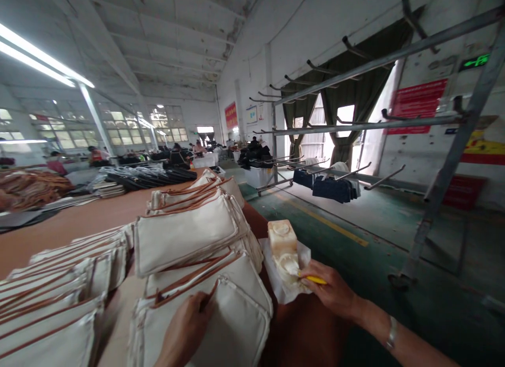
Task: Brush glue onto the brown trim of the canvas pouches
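My right hand (331, 290) is closed around the yellow handle of a brush (315, 279). Its pale bristle end is at the mouth of a cut-open plastic container (282, 235) smeared with a thick off-white paste. Under the container lies a white sheet (303, 254). Nearer the camera, my left hand (187, 322) pinches the brown-trimmed upper edge of a cream bag piece (240, 314). This piece lies on top of the front pile. Behind it rests a stack of similar cream pieces (185, 232), with brown edging showing between them.
Overlapping rows of cream pieces (51, 304) cover the left of the brown table (98, 211). Black bundles (158, 180) and brown material (33, 188) lie farther back. On the right stands a metal rack (366, 125) with protruding arms and hanging dark pieces (333, 189). People work in the distance.
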The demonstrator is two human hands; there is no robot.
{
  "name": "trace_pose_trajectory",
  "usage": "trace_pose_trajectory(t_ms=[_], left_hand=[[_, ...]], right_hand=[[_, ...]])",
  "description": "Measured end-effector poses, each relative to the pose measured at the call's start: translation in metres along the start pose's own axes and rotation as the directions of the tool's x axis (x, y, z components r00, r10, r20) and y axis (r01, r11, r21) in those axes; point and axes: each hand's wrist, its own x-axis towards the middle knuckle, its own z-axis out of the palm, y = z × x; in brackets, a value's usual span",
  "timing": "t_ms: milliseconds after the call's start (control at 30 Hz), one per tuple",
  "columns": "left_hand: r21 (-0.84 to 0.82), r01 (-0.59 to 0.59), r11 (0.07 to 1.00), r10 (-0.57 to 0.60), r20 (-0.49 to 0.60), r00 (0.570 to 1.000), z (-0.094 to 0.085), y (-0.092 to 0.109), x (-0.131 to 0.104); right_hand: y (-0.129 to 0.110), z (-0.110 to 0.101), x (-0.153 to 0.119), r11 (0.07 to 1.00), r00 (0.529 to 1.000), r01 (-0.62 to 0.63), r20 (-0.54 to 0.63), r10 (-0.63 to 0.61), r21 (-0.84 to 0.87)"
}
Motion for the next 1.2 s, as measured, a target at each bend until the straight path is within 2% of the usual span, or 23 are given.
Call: trace_pose_trajectory(t_ms=[67, 133, 167, 233, 300, 333, 400, 533, 633, 767, 867, 1000, 1100, 1200], left_hand=[[-0.121, -0.046, 0.992, 0.046, -0.001, 0.999, 0.001, 0.004, -0.008], [-0.249, -0.093, 0.964, 0.101, 0.02, 0.995, 0.0, 0.012, -0.019], [-0.3, -0.111, 0.947, 0.126, 0.031, 0.992, -0.001, 0.018, -0.024], [-0.367, -0.128, 0.922, 0.159, 0.055, 0.986, -0.004, 0.03, -0.036], [-0.401, -0.134, 0.906, 0.178, 0.077, 0.981, -0.007, 0.041, -0.047], [-0.414, -0.137, 0.9, 0.189, 0.086, 0.978, -0.008, 0.046, -0.051], [-0.437, -0.145, 0.888, 0.207, 0.099, 0.973, -0.011, 0.054, -0.06], [-0.431, -0.144, 0.891, 0.209, 0.107, 0.972, -0.01, 0.063, -0.073], [-0.427, -0.152, 0.891, 0.222, 0.12, 0.968, -0.006, 0.064, -0.08], [-0.427, -0.158, 0.89, 0.233, 0.128, 0.964, -0.004, 0.065, -0.086], [-0.437, -0.158, 0.886, 0.227, 0.111, 0.968, -0.004, 0.069, -0.09], [-0.453, -0.211, 0.866, 0.252, 0.033, 0.967, 0.003, 0.076, -0.095], [-0.436, -0.321, 0.841, 0.325, -0.068, 0.943, 0.011, 0.076, -0.1], [-0.409, -0.438, 0.8, 0.402, -0.176, 0.899, 0.019, 0.073, -0.105]], right_hand=[[-0.007, -0.007, -0.006, 1.0, 1.0, -0.013, -0.013, 0.013, 0.015], [-0.014, -0.01, -0.007, 0.993, 0.99, -0.083, -0.104, 0.091, 0.078], [-0.019, -0.009, -0.006, 0.979, 0.972, -0.138, -0.17, 0.162, 0.147], [-0.032, -0.005, -0.003, 0.905, 0.904, -0.223, -0.271, 0.331, 0.361], [-0.051, 0.003, 0.001, 0.786, 0.846, -0.232, -0.281, 0.454, 0.574], [-0.061, 0.008, 0.003, 0.736, 0.838, -0.214, -0.266, 0.476, 0.642], [-0.083, 0.016, 0.006, 0.691, 0.857, -0.188, -0.227, 0.463, 0.698], [-0.115, 0.029, 0.011, 0.739, 0.902, -0.173, -0.196, 0.384, 0.651], [-0.125, 0.033, 0.015, 0.812, 0.916, -0.163, -0.221, 0.336, 0.56], [-0.127, 0.03, 0.016, 0.87, 0.89, -0.122, -0.336, 0.309, 0.477], [-0.128, 0.026, 0.01, 0.868, 0.881, -0.135, -0.343, 0.326, 0.478], [-0.126, 0.028, 0.003, 0.885, 0.915, -0.129, -0.29, 0.28, 0.448], [-0.116, 0.024, 0.004, 0.897, 0.896, -0.143, -0.331, 0.297, 0.418], [-0.11, 0.017, 0.007, 0.902, 0.881, -0.167, -0.351, 0.318, 0.398]])
